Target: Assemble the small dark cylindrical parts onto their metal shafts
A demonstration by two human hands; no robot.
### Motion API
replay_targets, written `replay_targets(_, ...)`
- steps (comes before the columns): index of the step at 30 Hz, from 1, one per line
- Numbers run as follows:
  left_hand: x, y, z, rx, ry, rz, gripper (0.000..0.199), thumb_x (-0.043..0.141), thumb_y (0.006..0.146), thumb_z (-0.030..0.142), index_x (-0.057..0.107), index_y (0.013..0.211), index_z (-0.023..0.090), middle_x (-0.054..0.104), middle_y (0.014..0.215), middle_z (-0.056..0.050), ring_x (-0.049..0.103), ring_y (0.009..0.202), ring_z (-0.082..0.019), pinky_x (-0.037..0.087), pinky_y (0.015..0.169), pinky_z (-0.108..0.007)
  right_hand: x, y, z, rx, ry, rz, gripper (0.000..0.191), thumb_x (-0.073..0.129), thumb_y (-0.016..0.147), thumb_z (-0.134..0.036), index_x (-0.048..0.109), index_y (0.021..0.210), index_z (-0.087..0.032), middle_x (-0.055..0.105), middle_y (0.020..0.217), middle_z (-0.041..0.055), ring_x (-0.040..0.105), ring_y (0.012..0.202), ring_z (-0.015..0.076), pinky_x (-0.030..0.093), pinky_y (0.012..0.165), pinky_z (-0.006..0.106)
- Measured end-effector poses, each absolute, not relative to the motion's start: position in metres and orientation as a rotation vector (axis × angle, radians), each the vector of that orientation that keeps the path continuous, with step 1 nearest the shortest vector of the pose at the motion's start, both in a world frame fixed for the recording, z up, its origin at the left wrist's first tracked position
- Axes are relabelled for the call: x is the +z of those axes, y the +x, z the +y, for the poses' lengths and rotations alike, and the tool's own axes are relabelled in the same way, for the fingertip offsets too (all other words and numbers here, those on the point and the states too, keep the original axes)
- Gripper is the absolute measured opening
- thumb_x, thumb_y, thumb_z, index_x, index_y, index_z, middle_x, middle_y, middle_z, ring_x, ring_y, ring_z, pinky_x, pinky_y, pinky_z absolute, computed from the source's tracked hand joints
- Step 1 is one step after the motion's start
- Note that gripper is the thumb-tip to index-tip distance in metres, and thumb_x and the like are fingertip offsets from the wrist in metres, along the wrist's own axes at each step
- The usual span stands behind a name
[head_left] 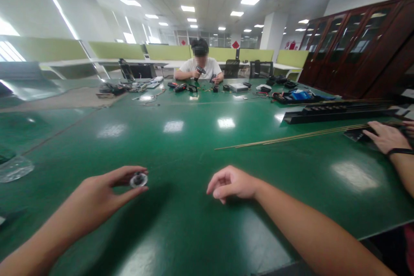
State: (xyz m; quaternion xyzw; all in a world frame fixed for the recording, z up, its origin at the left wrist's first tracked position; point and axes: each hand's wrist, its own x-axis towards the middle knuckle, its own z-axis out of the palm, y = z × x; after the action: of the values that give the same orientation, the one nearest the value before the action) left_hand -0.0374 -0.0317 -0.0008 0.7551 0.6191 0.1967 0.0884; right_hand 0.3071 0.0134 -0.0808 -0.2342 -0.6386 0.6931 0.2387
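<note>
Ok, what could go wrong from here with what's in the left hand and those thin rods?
The left hand holds the small round piece by its edges; it might slip and roll across the glossy green table. The thin rods lie ahead of the right hand, so a forward reach could shove them toward the co-worker's hand.

In the left hand [97,194] sits a small piece [139,180]; right of it, rods [261,142] stretch over the worktop [174,151] before a rail [318,116].

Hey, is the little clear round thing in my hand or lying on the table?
In your left hand: the round thing sits pinched between thumb and fingers.
</note>
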Motion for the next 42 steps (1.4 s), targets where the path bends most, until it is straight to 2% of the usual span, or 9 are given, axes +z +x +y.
replay_targets(2, -0.002, -0.008, -0.016, 0.448, 2.309, 1.591, 0.039, 0.066, 0.081, 0.052, 0.068, 0.110, 0.025, 0.072, 0.103, 0.000, 0.068, 0.091, -0.019, 0.054, 0.083, -0.028, -0.081, 0.307, 0.015, 1.830, -0.686, -1.704, 0.036, 0.082, 0.068, -0.038, 0.070, 0.088, -0.010, 0.065, 0.066, 0.0009, 0.058, 0.053, 0.0105, 0.043, 0.052, 0.022)
replay_targets(5, -0.006, 0.039, 0.000, 0.406, 2.467, 1.348, 0.030, 0.067, 0.082, 0.042, 0.069, 0.107, 0.026, 0.071, 0.102, -0.001, 0.066, 0.091, -0.019, 0.052, 0.083, -0.029, -0.084, 0.306, 0.018, 1.683, -0.790, -1.631, 0.032, 0.081, 0.068, -0.036, 0.066, 0.083, -0.012, 0.061, 0.062, -0.0017, 0.054, 0.050, 0.0095, 0.040, 0.051, 0.022)
replay_targets(12, -0.039, 0.083, 0.014, 0.570, 2.568, 1.149, 0.027, 0.067, 0.083, 0.028, 0.068, 0.109, 0.024, 0.068, 0.099, -0.005, 0.063, 0.091, -0.019, 0.050, 0.082, -0.029, -0.092, 0.303, 0.022, 1.209, -1.023, -1.677, 0.027, 0.072, 0.068, -0.013, 0.057, 0.091, -0.017, 0.058, 0.074, -0.0032, 0.050, 0.060, 0.0081, 0.040, 0.056, 0.020)
replay_targets(15, -0.053, 0.073, 0.015, 0.688, 2.568, 1.144, 0.030, 0.068, 0.082, 0.029, 0.066, 0.111, 0.023, 0.068, 0.097, -0.005, 0.063, 0.088, -0.019, 0.050, 0.080, -0.030, -0.095, 0.302, 0.021, 1.134, -1.062, -1.780, 0.030, 0.069, 0.070, -0.012, 0.057, 0.098, -0.018, 0.060, 0.076, -0.0027, 0.051, 0.059, 0.0079, 0.040, 0.056, 0.020)
replay_targets(21, -0.062, 0.063, 0.016, 0.789, 2.483, 1.213, 0.021, 0.071, 0.081, 0.030, 0.069, 0.100, 0.023, 0.068, 0.092, -0.002, 0.063, 0.084, -0.016, 0.050, 0.078, -0.028, -0.092, 0.301, 0.016, 1.114, -1.102, -1.864, 0.028, 0.070, 0.071, -0.014, 0.062, 0.098, -0.017, 0.061, 0.075, -0.0023, 0.051, 0.058, 0.0083, 0.041, 0.055, 0.020)
replay_targets(28, -0.069, 0.069, 0.013, 0.848, 2.483, 1.150, 0.025, 0.071, 0.083, 0.031, 0.069, 0.107, 0.025, 0.070, 0.100, -0.001, 0.065, 0.089, -0.015, 0.050, 0.082, -0.027, -0.092, 0.301, 0.014, 1.117, -1.097, -1.863, 0.032, 0.073, 0.071, -0.019, 0.063, 0.101, -0.017, 0.060, 0.074, -0.0023, 0.051, 0.059, 0.0089, 0.041, 0.056, 0.021)
replay_targets(36, -0.075, 0.068, 0.015, 0.895, 2.486, 1.167, 0.038, 0.076, 0.080, 0.032, 0.064, 0.115, 0.025, 0.070, 0.105, -0.001, 0.066, 0.092, -0.017, 0.052, 0.084, -0.028, -0.091, 0.301, 0.014, 1.088, -1.104, -1.878, 0.033, 0.073, 0.073, -0.021, 0.065, 0.104, -0.017, 0.062, 0.076, -0.0011, 0.053, 0.060, 0.0105, 0.042, 0.057, 0.022)
replay_targets(42, -0.071, 0.072, 0.011, 0.899, 2.495, 1.094, 0.032, 0.074, 0.081, 0.028, 0.065, 0.111, 0.024, 0.070, 0.102, -0.002, 0.067, 0.089, -0.016, 0.053, 0.082, -0.027, -0.086, 0.299, 0.009, 1.021, -1.028, -1.907, 0.035, 0.074, 0.070, -0.017, 0.067, 0.104, -0.019, 0.066, 0.090, 0.0020, 0.056, 0.068, 0.0122, 0.045, 0.064, 0.024)
